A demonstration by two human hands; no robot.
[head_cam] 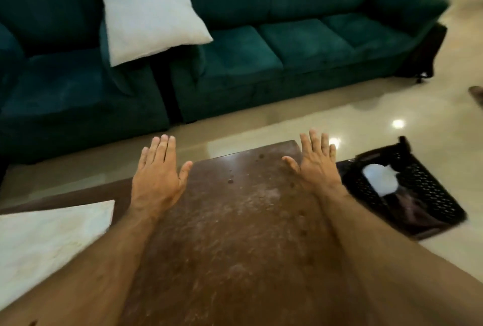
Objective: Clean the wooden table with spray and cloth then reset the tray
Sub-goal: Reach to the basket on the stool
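Observation:
A brown wooden table fills the lower middle, its top dusty with pale smears and a few dark spots. My left hand hovers flat over its left edge, fingers straight, holding nothing. My right hand is spread flat over the far right corner, also holding nothing. On the floor to the right lies a black perforated tray with a white cloth-like thing and a dark item in it. No spray bottle is in sight.
A dark green sofa runs along the back with a white pillow propped on its arm. A white marble-like slab sits at the left. Glossy cream floor surrounds the table.

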